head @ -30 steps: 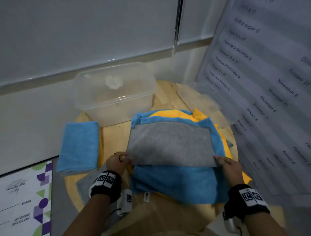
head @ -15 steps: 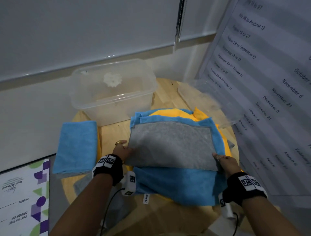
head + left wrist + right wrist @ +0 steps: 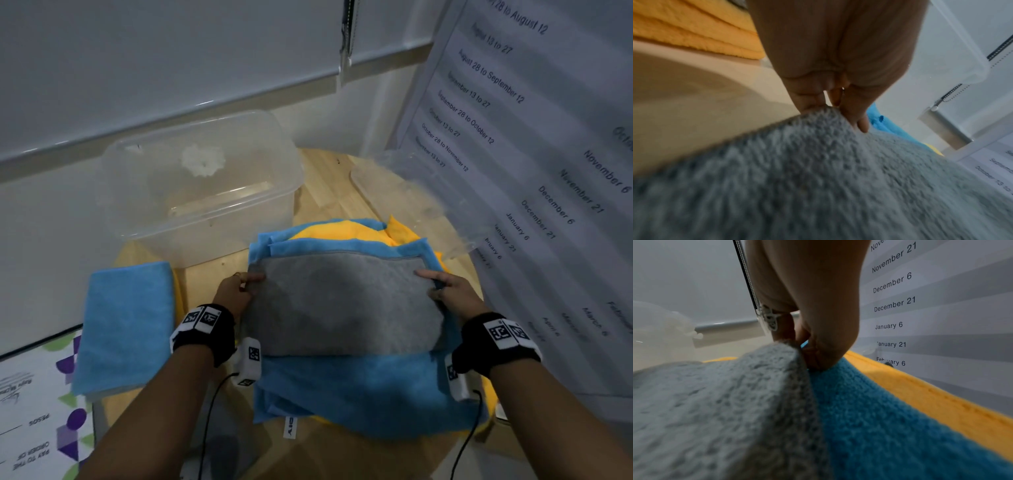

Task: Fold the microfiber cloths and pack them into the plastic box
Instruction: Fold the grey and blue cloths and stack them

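A grey microfiber cloth (image 3: pixel 342 301) lies folded on a pile of blue cloths (image 3: pixel 359 390) and yellow cloths (image 3: pixel 346 229) on a round wooden table (image 3: pixel 329 192). My left hand (image 3: pixel 239 287) pinches the grey cloth's (image 3: pixel 818 178) left edge, and my right hand (image 3: pixel 445 287) pinches its right edge. In the right wrist view the fingers (image 3: pixel 818 353) grip the grey cloth (image 3: pixel 725 402) where it meets the blue cloth (image 3: pixel 879 426). A clear plastic box (image 3: pixel 198 185) stands open and holds no cloths at the back left.
A folded blue cloth (image 3: pixel 126 325) lies at the table's left, on a yellow one. A clear lid (image 3: pixel 421 195) leans at the back right by a poster of dates (image 3: pixel 531 171). A printed sheet (image 3: pixel 37 411) lies lower left. Cables hang from my wrists.
Both hands have carried the grey cloth's near edge away from me, toward its far edge, so the cloth is folded shorter and more blue cloth shows below it.
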Motion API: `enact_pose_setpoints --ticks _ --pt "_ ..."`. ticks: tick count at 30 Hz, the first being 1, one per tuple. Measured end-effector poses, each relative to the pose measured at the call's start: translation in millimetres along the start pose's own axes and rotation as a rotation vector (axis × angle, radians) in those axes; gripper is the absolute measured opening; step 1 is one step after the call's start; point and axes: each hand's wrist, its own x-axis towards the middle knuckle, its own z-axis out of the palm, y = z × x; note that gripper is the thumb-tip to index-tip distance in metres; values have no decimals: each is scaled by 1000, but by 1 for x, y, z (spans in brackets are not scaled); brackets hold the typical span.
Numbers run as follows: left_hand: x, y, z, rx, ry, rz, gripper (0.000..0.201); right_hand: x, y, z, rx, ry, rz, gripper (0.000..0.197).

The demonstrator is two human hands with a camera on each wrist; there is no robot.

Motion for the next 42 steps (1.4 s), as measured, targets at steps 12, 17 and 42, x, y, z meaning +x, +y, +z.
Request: enact_pose_setpoints --ticks 12,17,42 --pt "10 2 -23 -244 -179 -3 80 2 3 5 -35 67 -107 59" --pt "1 5 -7 -281 -46 -235 74 -33 0 50 -601 336 -558 59" --pt "-77 90 84 85 -482 266 70 -19 -52 122 -105 -240 -232 28"
